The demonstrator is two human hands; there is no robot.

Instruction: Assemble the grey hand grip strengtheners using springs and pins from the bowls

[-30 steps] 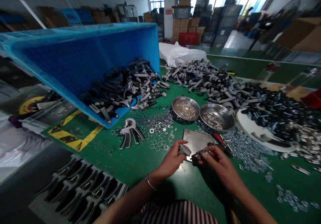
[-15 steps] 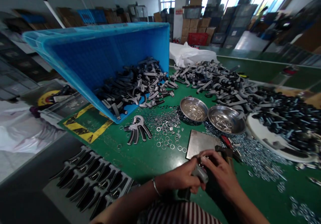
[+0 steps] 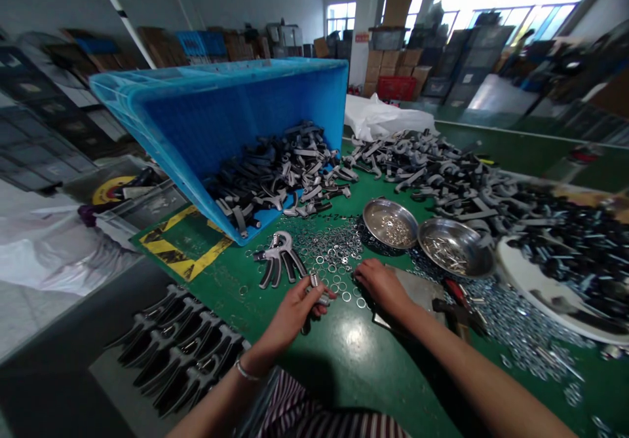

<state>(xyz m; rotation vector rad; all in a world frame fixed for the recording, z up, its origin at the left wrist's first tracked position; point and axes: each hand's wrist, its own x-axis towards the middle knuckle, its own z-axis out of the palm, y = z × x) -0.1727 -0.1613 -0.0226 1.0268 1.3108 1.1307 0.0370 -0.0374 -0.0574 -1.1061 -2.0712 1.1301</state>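
Handle (image 3: 323, 300) — held in L hand (image 3: 298, 307), R hand (image 3: 382, 285) nr rings (image 3: 340, 287), grip unclear

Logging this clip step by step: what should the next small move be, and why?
Probably the right hand should pinch one of the loose metal rings: it sits right beside them, with nothing visible in its grasp, while the left hand holds a gray part with a coiled spring.
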